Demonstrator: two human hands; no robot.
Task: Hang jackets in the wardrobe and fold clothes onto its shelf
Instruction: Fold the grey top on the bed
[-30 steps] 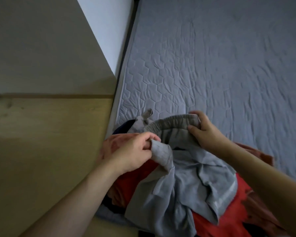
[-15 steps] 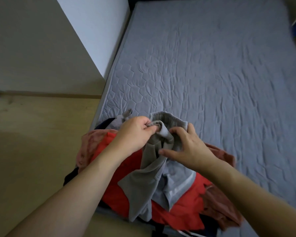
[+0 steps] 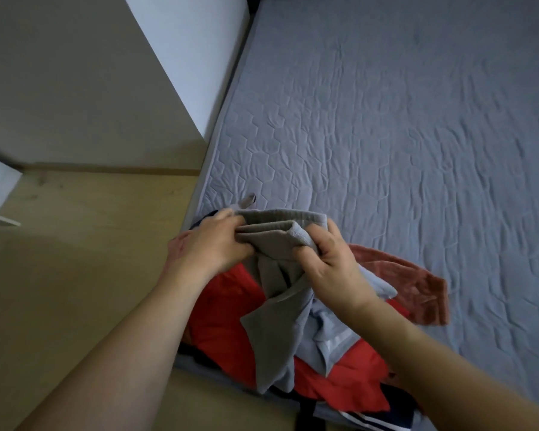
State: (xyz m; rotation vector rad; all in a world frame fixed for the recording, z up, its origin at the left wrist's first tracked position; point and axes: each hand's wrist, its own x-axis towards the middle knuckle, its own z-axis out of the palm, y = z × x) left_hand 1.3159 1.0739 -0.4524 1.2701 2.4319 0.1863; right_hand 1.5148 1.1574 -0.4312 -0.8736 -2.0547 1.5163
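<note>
Floor: I saw pale wood left of the bed.
Left hand: it gripped the grey garment's waistband, fingers curled.
Grey garment: it hung between my hands above the red garment.
Right hand: it pinched the waistband's other end.
Mattress: quilted grey, at right.

No lettering anywhere to call out here: no label, brand, number or sign can be read on the clothes, the bedding or the furniture in this head view.
</note>
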